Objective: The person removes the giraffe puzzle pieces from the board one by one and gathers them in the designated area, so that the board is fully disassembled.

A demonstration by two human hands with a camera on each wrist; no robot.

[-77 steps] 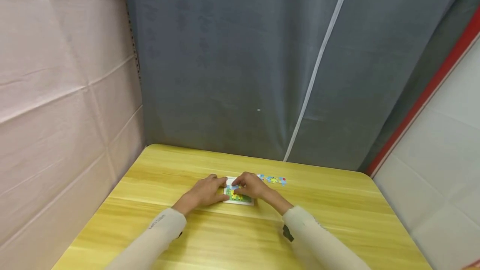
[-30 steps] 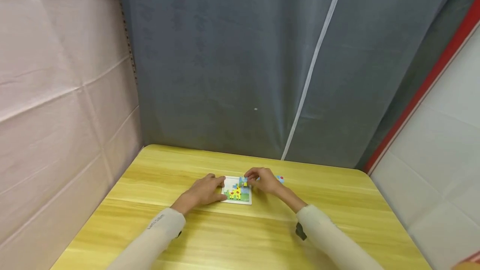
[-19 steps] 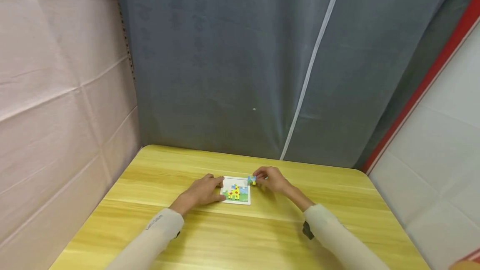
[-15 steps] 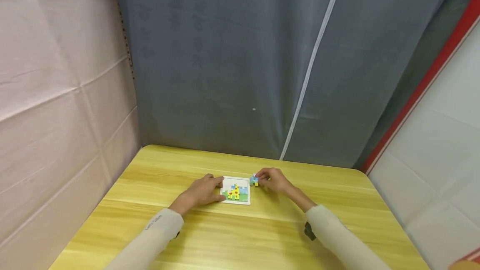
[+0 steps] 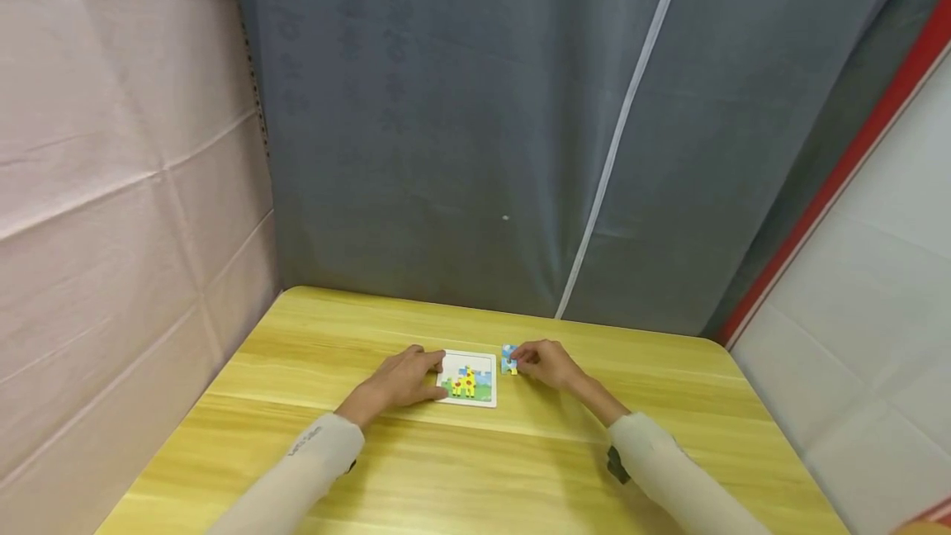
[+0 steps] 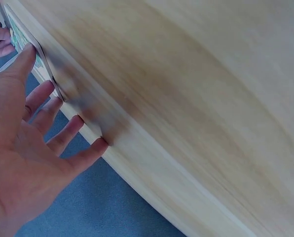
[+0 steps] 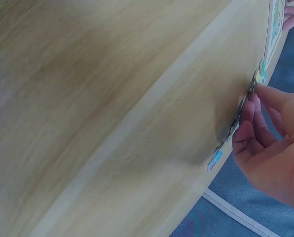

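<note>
I see the puzzle board (image 5: 470, 379) flat on the yellow bench (image 5: 386, 469), giraffe pic partly filled. My left hand (image 5: 404, 376) rests w/ fingers straight, flat against the board's left edge. My right hand (image 5: 546, 363) sits just right of the board, fingertips pinching a small blue puzzle piece (image 5: 508, 359) on the bench. More loose pieces (image 7: 217, 157) lie under that hand, beyond the board's right side.

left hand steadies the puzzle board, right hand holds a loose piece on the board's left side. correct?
One slip: the loose piece in the right hand lies off the right edge of the puzzle board, not its left, as the head view shows. The left hand does rest against the board's left edge.
</note>
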